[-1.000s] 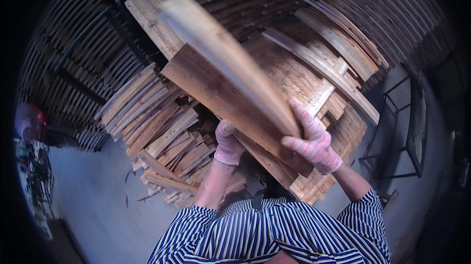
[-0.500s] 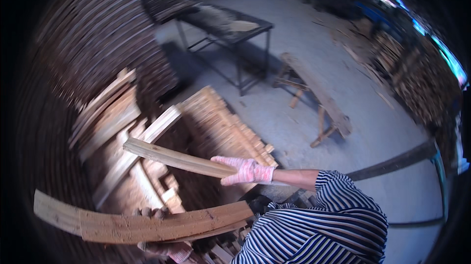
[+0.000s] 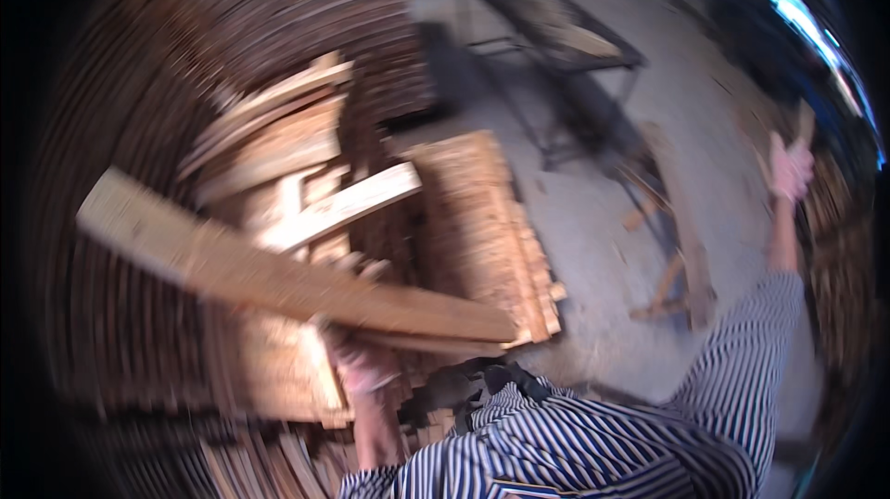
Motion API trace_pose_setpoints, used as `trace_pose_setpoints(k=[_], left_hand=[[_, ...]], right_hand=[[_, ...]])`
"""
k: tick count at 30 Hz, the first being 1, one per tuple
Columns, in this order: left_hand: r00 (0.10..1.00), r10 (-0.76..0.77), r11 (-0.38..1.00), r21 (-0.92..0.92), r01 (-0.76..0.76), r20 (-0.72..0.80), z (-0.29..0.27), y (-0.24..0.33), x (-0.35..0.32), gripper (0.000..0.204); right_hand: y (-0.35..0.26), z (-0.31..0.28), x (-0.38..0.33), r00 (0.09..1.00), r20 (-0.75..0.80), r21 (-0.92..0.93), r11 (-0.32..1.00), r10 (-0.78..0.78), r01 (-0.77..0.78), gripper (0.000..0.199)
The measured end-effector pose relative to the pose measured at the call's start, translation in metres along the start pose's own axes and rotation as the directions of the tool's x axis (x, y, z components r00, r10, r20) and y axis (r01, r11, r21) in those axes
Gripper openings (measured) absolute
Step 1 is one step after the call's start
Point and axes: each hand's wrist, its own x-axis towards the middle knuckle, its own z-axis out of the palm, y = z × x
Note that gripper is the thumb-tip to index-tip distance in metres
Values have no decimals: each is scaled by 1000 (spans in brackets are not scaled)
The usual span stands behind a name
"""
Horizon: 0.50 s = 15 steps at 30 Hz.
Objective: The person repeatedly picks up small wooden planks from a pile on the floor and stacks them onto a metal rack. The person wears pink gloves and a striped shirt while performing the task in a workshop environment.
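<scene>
Hands: two, both in pale pinkish gloves and spread well apart.
Left hand: the left hand (image 3: pixel 360 360) is clamped on boards (image 3: pixel 241 267), fingertips over the far edge, palm under the near one.
Boards held: at least two, one over the other; blur hides the exact count. They slant across the left half of the view, above the stacked wood, the pale end farthest left.
Right hand: the right hand (image 3: pixel 793 170) reaches far out to the right, closed around one strip of wood (image 3: pixel 806 121) that sticks up past the fingers.
Loose plank: one bright plank (image 3: pixel 362 202) lies across the wood just beyond the held boards.
Low stack: one broad stack (image 3: pixel 464 212), its stepped right edge bordering the floor; the held boards' right end comes near that edge.
Tall stacks: wood piled in rows (image 3: pixel 306 8) walls in the far left, too blurred to count.
Furniture: one dark table (image 3: pixel 519 12) and one wooden bench (image 3: pixel 681 221), the bench nearer the person.
Right side: piled wood (image 3: pixel 839 198) stands near the right arm.
Open room: grey floor (image 3: pixel 593 184) runs between low stack and bench, leaving a gap between the two arms.
</scene>
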Motion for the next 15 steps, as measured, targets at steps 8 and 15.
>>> trace_pose_setpoints(k=[8,15], left_hand=[[977,166,964,-185,-189,-132,0,-4,-1,79],[861,285,958,110,-264,-421,-57,4,-21,88]], right_hand=[[-296,94,-217,-10,625,762,608,-781,223,112],[-380,111,-302,-318,649,739,672,-691,47,135]])
